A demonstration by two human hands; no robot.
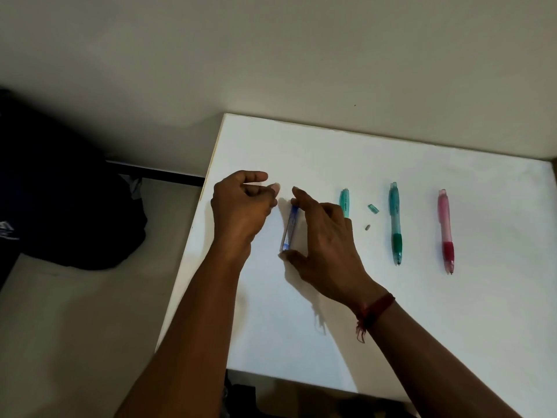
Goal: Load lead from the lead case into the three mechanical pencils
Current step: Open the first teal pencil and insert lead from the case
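My right hand (325, 245) grips the blue lead case (289, 227) lengthwise, index finger at its far end and thumb at its near end, just above the white table (422, 312). Beside it, my left hand (244, 206) hovers with thumb and forefinger pinched near the case's far end; whether anything is between them I cannot tell. A light green pencil (344, 203) lies partly hidden behind my right hand. Its small green cap (373, 208) and a tiny grey eraser (367, 227) lie loose to the right. A teal pencil (395, 223) and a pink pencil (446, 232) lie further right.
The table's left edge (193, 236) runs close to my left hand. A dark bag (60, 191) sits on the floor to the left. A wall stands behind the table.
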